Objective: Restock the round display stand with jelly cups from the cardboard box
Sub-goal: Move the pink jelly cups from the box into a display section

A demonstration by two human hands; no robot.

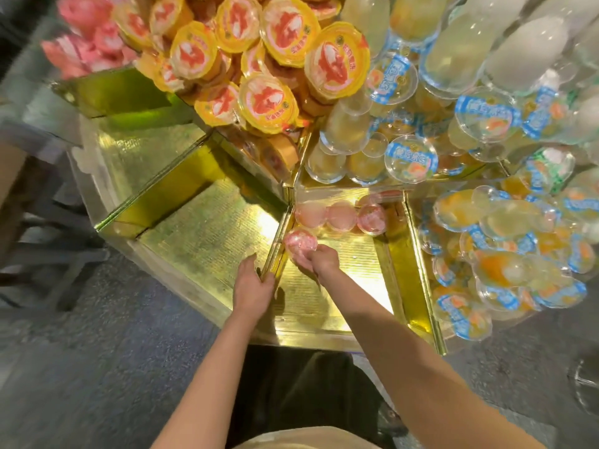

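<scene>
The right hand (319,259), fingers clamped on a pink cup (299,243), lowers it into the stand (207,228) at the compartment's far-left corner, beside three cups (340,217) lining the far edge, extending the row. The left hand (252,285), fingers closed over the divider (275,251), apparently steadies it. The box is not visible.

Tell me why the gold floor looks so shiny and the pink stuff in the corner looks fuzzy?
Head view: overhead light bounces off the gold compartment floor, making bright glare patches; the pink packs at the top left are blurred, near the wide lens's stretched edge; the right hand and its pink jelly cup look slightly soft too.
</scene>
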